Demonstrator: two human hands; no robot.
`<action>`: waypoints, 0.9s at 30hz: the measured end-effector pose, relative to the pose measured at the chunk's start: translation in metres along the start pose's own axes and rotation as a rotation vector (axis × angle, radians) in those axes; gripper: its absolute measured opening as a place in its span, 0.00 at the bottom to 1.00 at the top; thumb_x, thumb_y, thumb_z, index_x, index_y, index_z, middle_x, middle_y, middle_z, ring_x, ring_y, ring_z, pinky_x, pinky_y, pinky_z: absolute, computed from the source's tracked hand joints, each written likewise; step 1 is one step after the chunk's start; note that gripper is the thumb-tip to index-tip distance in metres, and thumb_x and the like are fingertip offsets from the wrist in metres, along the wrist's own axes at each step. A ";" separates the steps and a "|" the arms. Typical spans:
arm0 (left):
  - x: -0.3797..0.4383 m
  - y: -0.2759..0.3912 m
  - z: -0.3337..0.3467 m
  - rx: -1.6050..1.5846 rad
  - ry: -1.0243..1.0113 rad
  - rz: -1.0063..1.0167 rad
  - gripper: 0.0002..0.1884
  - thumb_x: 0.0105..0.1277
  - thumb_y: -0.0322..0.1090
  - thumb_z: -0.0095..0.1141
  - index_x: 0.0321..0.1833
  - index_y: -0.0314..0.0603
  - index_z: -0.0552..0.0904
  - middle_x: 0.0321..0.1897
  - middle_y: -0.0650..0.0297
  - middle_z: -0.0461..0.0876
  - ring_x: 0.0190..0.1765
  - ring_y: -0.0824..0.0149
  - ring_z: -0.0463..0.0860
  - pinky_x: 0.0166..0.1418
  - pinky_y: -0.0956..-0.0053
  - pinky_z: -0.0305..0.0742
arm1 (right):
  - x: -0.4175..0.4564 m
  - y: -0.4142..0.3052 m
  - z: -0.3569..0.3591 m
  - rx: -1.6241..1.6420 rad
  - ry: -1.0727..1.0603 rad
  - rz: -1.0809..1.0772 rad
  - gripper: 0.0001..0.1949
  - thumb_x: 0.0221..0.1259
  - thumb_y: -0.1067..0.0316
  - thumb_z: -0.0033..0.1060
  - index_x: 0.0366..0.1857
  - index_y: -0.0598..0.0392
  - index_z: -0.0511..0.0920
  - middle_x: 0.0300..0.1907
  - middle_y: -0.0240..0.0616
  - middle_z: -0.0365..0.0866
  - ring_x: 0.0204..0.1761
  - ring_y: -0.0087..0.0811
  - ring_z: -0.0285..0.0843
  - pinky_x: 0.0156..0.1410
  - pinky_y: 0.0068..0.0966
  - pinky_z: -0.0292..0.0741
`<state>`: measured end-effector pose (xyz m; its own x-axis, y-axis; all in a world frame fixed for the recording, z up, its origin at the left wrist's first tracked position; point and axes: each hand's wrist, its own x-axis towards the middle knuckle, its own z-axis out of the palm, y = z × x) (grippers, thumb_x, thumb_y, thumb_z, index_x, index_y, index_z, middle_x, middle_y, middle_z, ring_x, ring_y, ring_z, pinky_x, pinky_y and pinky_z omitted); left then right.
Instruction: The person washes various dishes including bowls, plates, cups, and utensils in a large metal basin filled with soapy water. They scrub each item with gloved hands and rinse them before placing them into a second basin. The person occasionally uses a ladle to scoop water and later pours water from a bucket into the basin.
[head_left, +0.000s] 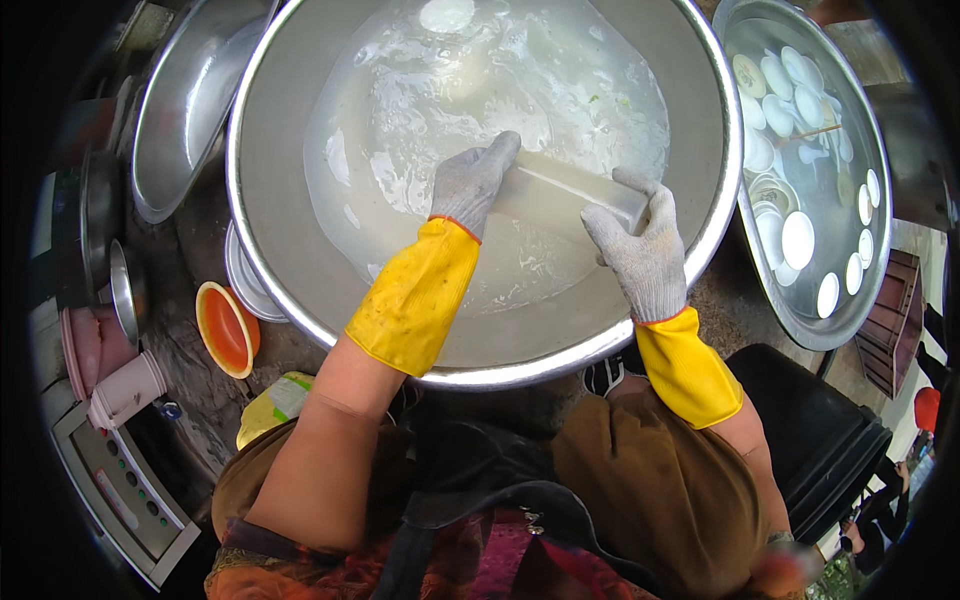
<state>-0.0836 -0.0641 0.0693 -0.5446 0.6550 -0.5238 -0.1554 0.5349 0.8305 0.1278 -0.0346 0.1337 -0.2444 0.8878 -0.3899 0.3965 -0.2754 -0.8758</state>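
Observation:
A large round metal basin of cloudy, sudsy water stands before me. Just over the water, both my hands hold a pale translucent container, tilted on its side. My left hand grips its left end, thumb along the top edge; the fingers behind are partly hidden. At the right end, my right hand has thumb and fingers around the rim. Each hand wears a grey knit glove over a long yellow rubber glove. A whitish round thing shows at the basin's far side.
To the right, a metal tub holds water and several white dishes, with a chopstick-like stick among them. An empty-looking metal tub leans at left, above an orange bowl. Black stacked containers stand by my right knee.

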 end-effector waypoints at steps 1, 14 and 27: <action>0.014 -0.009 -0.001 0.041 -0.004 -0.063 0.26 0.70 0.54 0.64 0.42 0.29 0.89 0.33 0.62 0.89 0.37 0.70 0.84 0.46 0.74 0.77 | 0.000 0.000 0.000 -0.067 0.031 -0.074 0.32 0.61 0.54 0.78 0.66 0.57 0.74 0.55 0.47 0.82 0.45 0.30 0.87 0.40 0.24 0.86; -0.038 0.000 -0.003 0.047 -0.278 0.437 0.22 0.77 0.46 0.57 0.66 0.41 0.84 0.59 0.57 0.87 0.60 0.55 0.85 0.66 0.62 0.77 | 0.030 0.028 0.009 0.426 0.115 0.428 0.34 0.66 0.53 0.74 0.71 0.56 0.70 0.67 0.46 0.72 0.66 0.38 0.77 0.47 0.29 0.90; 0.044 -0.009 -0.006 0.175 -0.201 0.074 0.29 0.73 0.57 0.62 0.65 0.41 0.85 0.60 0.56 0.87 0.63 0.56 0.83 0.69 0.59 0.73 | 0.017 0.018 0.007 0.217 -0.075 0.276 0.32 0.61 0.57 0.79 0.67 0.55 0.74 0.63 0.46 0.77 0.64 0.37 0.79 0.49 0.32 0.88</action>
<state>-0.1107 -0.0433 0.0395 -0.3723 0.7790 -0.5046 0.0329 0.5544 0.8316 0.1245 -0.0272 0.1092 -0.2219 0.7416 -0.6330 0.2611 -0.5803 -0.7714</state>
